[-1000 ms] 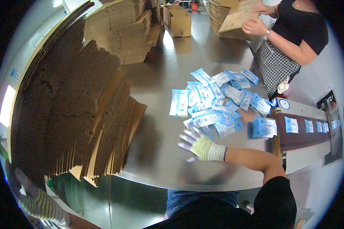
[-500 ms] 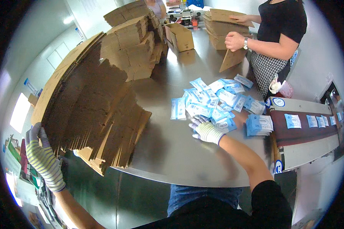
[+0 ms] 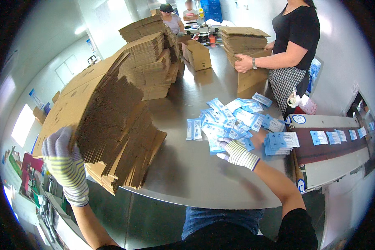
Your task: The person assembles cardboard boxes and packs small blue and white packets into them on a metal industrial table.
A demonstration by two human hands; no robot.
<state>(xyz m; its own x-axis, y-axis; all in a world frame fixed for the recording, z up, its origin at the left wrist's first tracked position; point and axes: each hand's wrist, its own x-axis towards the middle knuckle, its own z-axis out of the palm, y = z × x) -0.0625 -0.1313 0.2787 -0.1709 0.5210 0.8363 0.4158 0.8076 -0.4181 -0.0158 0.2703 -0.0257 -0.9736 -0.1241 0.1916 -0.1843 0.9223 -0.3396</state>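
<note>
The right hand (image 3: 240, 153), in a striped knit glove, is palm down with the fingers partly bent; the fingertips touch the near edge of a heap of packets (image 3: 233, 121), and whether a packet is pinched cannot be told. The left hand (image 3: 66, 164), in a matching glove, has its fingers bent over the near corner of a stack of flat cardboard (image 3: 106, 118); whether it grips a sheet cannot be told. All clock positions below are taken from the right hand. The blue-and-white packets overlap loosely at 12 o'clock, with one end packet (image 3: 193, 129) at 10 o'clock. A neat pile of packets (image 3: 279, 143) lies at 3 o'clock, near the table edge. Farther out at 3 o'clock, a dark red conveyor belt (image 3: 321, 152) carries a spaced row of packets. The stack of flat cardboard stands at 10 o'clock on the metal table (image 3: 183, 179); a second cardboard stack (image 3: 148, 64) adjoins its far side. An open carton (image 3: 198, 54) stands at 11 o'clock. At 1 o'clock, a co-worker (image 3: 296, 46) in a black top and checked apron holds a cardboard piece (image 3: 252, 79) beside a folded-cardboard pile (image 3: 246, 41). Two more people (image 3: 171, 21) are at the far end, 11 o'clock.
</note>
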